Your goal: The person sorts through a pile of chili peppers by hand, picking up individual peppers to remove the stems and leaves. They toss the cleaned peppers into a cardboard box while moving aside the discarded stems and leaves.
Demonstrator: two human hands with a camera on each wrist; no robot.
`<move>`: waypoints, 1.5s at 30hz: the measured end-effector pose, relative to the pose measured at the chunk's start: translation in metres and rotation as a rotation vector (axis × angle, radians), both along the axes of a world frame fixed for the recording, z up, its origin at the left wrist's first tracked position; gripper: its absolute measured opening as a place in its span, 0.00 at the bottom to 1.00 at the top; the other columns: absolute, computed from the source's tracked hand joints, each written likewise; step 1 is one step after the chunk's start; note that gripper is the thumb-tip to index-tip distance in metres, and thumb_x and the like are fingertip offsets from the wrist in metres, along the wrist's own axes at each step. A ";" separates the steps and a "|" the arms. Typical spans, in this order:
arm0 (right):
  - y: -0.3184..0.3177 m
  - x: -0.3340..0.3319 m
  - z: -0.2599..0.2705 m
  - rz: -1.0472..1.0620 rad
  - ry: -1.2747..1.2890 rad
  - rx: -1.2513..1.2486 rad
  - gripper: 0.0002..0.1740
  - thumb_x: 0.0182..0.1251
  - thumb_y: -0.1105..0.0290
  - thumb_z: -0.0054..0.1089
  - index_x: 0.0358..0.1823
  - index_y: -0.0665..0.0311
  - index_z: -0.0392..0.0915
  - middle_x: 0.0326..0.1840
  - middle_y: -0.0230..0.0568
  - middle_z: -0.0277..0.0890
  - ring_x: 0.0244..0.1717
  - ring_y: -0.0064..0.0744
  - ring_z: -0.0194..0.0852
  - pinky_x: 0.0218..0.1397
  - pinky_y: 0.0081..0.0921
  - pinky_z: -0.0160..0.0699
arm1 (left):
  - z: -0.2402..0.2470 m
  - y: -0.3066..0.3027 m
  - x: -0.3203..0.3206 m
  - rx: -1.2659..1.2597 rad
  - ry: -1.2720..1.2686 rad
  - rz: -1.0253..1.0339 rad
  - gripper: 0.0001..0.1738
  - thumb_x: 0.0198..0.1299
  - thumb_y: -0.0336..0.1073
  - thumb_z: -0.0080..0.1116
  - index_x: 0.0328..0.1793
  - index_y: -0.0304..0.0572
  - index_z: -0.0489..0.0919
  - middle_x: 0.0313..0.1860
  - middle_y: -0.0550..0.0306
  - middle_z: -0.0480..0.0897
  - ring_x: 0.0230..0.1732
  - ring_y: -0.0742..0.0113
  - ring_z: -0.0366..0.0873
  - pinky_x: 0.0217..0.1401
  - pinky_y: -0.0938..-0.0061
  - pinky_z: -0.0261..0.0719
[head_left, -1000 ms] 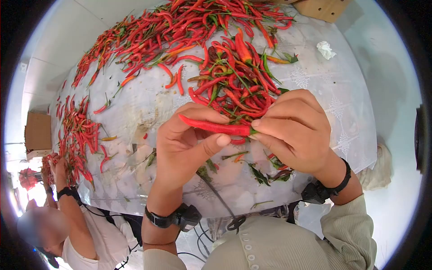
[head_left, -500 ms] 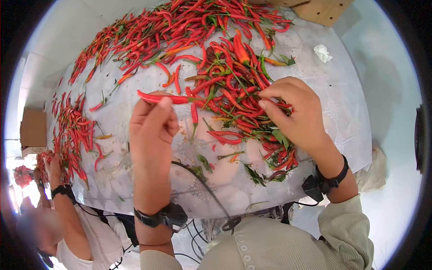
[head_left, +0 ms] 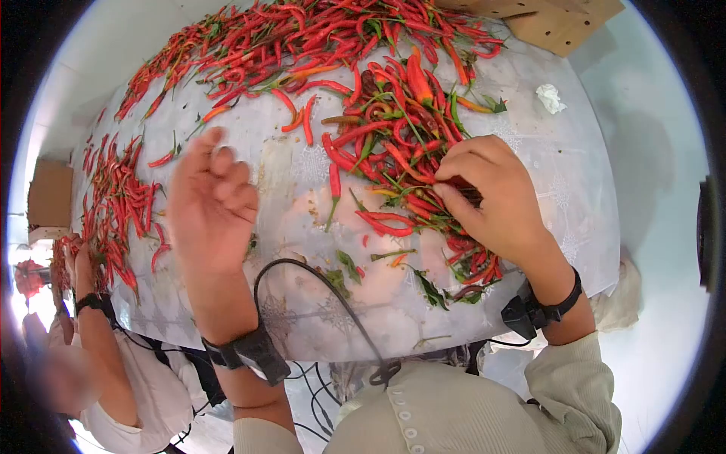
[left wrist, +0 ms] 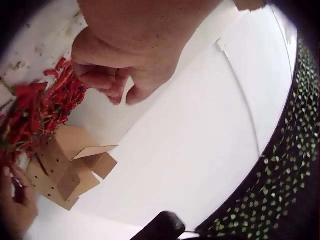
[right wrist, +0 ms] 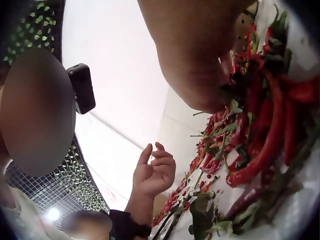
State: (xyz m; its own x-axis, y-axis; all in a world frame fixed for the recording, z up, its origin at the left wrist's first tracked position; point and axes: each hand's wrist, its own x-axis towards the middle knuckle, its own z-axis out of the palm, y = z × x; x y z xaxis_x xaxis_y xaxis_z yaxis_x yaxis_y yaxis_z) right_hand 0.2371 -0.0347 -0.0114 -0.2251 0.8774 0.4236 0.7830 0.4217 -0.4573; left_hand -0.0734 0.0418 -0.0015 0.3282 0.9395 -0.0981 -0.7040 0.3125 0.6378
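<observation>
My left hand (head_left: 215, 200) is raised over the left part of the table, blurred, palm showing and fingers loosely bent. Nothing lies in that hand (right wrist: 156, 175) in the right wrist view either. My right hand (head_left: 499, 197) is at the right edge of the near pile of red chili peppers (head_left: 370, 129). Its thumb and forefinger come together at the end of a red chili pepper (head_left: 407, 162), pinching it. In the right wrist view the hand hides its own fingertips, with long chilies (right wrist: 267, 150) and green stems close by.
A larger chili heap (head_left: 302, 45) spreads along the back of the table. Another person's hands (head_left: 79, 261) work at a left-side heap (head_left: 125, 197). A cardboard box (head_left: 563, 26), crumpled white tissue (head_left: 550, 98), leaf scraps (head_left: 431, 287) and a black cable (head_left: 333, 284) are around.
A second ago both hands held one red chili at its ends. The left hand carried it left and now has none. The right hand let go of its stem end and went to the pile.
</observation>
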 end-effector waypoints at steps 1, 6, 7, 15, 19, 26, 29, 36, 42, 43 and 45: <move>0.000 -0.001 0.000 -0.035 0.007 0.029 0.09 0.49 0.73 0.69 0.31 0.61 0.78 0.37 0.40 0.75 0.43 0.46 0.73 0.47 0.38 0.73 | 0.001 -0.006 0.011 0.050 0.228 -0.014 0.20 0.65 0.45 0.55 0.54 0.35 0.78 0.30 0.64 0.76 0.25 0.78 0.65 0.25 0.83 0.64; -0.006 0.001 0.008 -0.013 0.044 -0.040 0.09 0.48 0.73 0.69 0.31 0.60 0.78 0.36 0.39 0.75 0.42 0.45 0.72 0.45 0.37 0.73 | 0.009 -0.037 0.062 0.741 1.165 -0.252 0.10 0.53 0.34 0.65 0.39 0.38 0.82 0.30 0.59 0.76 0.29 0.69 0.71 0.32 0.75 0.70; -0.008 0.002 0.009 0.018 0.046 -0.058 0.09 0.48 0.73 0.69 0.31 0.60 0.78 0.36 0.39 0.74 0.41 0.45 0.72 0.45 0.37 0.73 | 0.009 -0.041 0.070 0.827 1.265 -0.243 0.10 0.49 0.32 0.66 0.38 0.38 0.82 0.31 0.58 0.75 0.32 0.66 0.73 0.35 0.73 0.71; -0.015 0.005 0.013 0.186 -0.067 -0.255 0.09 0.48 0.71 0.69 0.32 0.60 0.80 0.32 0.39 0.72 0.41 0.45 0.72 0.44 0.37 0.73 | -0.001 -0.042 0.080 1.051 1.494 -0.284 0.13 0.39 0.31 0.69 0.35 0.40 0.82 0.32 0.50 0.75 0.39 0.51 0.74 0.43 0.62 0.73; -0.010 0.011 0.012 0.128 -0.060 -0.197 0.08 0.49 0.71 0.68 0.32 0.62 0.80 0.31 0.41 0.73 0.38 0.43 0.73 0.42 0.35 0.74 | 0.002 -0.041 0.074 1.068 1.493 -0.302 0.13 0.39 0.30 0.69 0.34 0.39 0.82 0.32 0.51 0.75 0.38 0.52 0.75 0.42 0.64 0.73; -0.011 0.017 0.020 -0.030 0.564 -0.308 0.06 0.64 0.70 0.64 0.37 0.64 0.79 0.29 0.31 0.76 0.28 0.19 0.71 0.33 0.20 0.71 | -0.002 -0.045 0.082 0.959 1.262 -0.351 0.12 0.45 0.28 0.68 0.39 0.39 0.83 0.33 0.52 0.77 0.36 0.57 0.77 0.40 0.69 0.76; -0.011 0.018 0.023 0.021 0.855 -0.353 0.08 0.67 0.70 0.62 0.42 0.67 0.77 0.35 0.28 0.77 0.34 0.16 0.73 0.38 0.17 0.72 | -0.003 -0.043 0.083 1.034 1.287 -0.284 0.11 0.48 0.27 0.68 0.40 0.38 0.83 0.35 0.52 0.78 0.36 0.61 0.78 0.39 0.70 0.76; -0.011 0.012 0.018 0.128 1.059 -0.577 0.08 0.67 0.72 0.62 0.44 0.66 0.77 0.39 0.33 0.79 0.40 0.18 0.76 0.43 0.18 0.75 | 0.004 -0.046 0.083 0.804 1.049 -0.198 0.13 0.51 0.31 0.70 0.42 0.36 0.82 0.35 0.54 0.80 0.33 0.67 0.79 0.37 0.75 0.77; -0.015 0.000 0.012 0.208 1.097 -0.567 0.09 0.62 0.77 0.65 0.43 0.68 0.77 0.39 0.34 0.79 0.39 0.19 0.76 0.41 0.19 0.77 | 0.002 -0.049 0.085 0.480 0.764 -0.209 0.12 0.54 0.31 0.70 0.45 0.36 0.85 0.36 0.59 0.80 0.35 0.74 0.78 0.39 0.80 0.76; -0.016 -0.001 0.011 0.216 1.096 -0.590 0.09 0.62 0.78 0.65 0.42 0.68 0.78 0.39 0.34 0.79 0.39 0.19 0.76 0.41 0.19 0.77 | 0.000 -0.049 0.086 0.459 0.721 -0.185 0.12 0.54 0.30 0.70 0.45 0.37 0.85 0.37 0.59 0.80 0.36 0.75 0.78 0.39 0.81 0.76; -0.020 -0.004 0.013 0.165 0.944 -0.586 0.08 0.61 0.79 0.65 0.41 0.68 0.79 0.38 0.35 0.79 0.37 0.19 0.77 0.38 0.19 0.77 | -0.003 -0.049 0.084 0.482 0.697 -0.152 0.12 0.55 0.28 0.69 0.46 0.35 0.84 0.39 0.57 0.80 0.39 0.73 0.78 0.42 0.79 0.76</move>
